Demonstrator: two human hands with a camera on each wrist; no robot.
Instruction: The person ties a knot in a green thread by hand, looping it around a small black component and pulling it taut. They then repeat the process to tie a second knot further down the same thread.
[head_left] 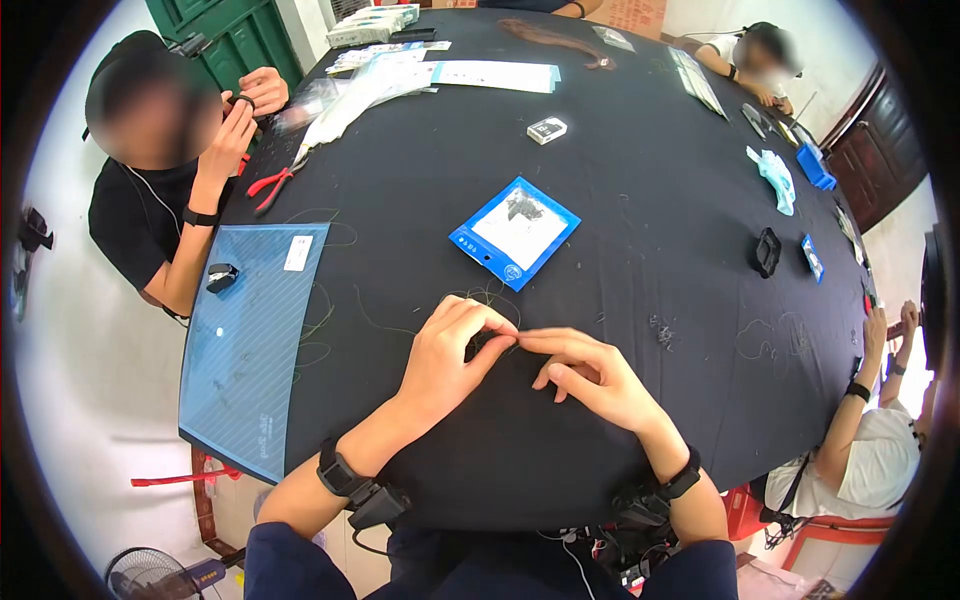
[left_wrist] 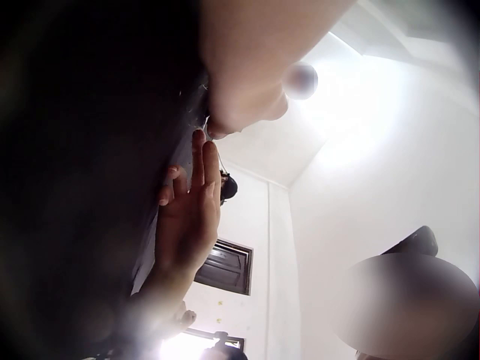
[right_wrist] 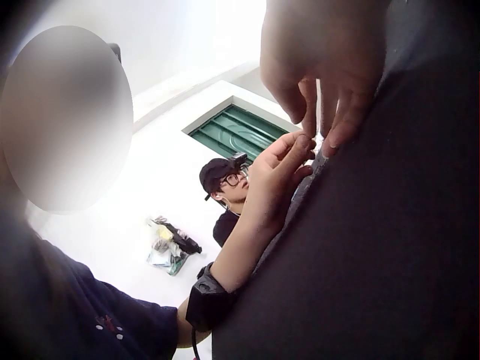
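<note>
In the head view, my left hand (head_left: 450,345) pinches a thin thread (head_left: 505,300) between thumb and index finger. Loops of this thread show just beyond the fingertips, over the black tablecloth. My right hand (head_left: 600,380) comes in from the other side, its index fingertip right at the left hand's pinch. The right thumb stands apart from that index finger, and the other fingers bend loosely. From the right wrist view, the left hand (right_wrist: 274,176) meets the right hand (right_wrist: 330,75) at the fingertips. The pinched end is too small to make out.
A blue-edged packet (head_left: 515,235) lies just beyond my hands. To the left are a translucent blue ruled mat (head_left: 250,350) with a small black item (head_left: 222,277), and red-handled pliers (head_left: 270,188). Rightward lie a black holder (head_left: 767,252) and thread scraps (head_left: 662,330). Other people sit around the table.
</note>
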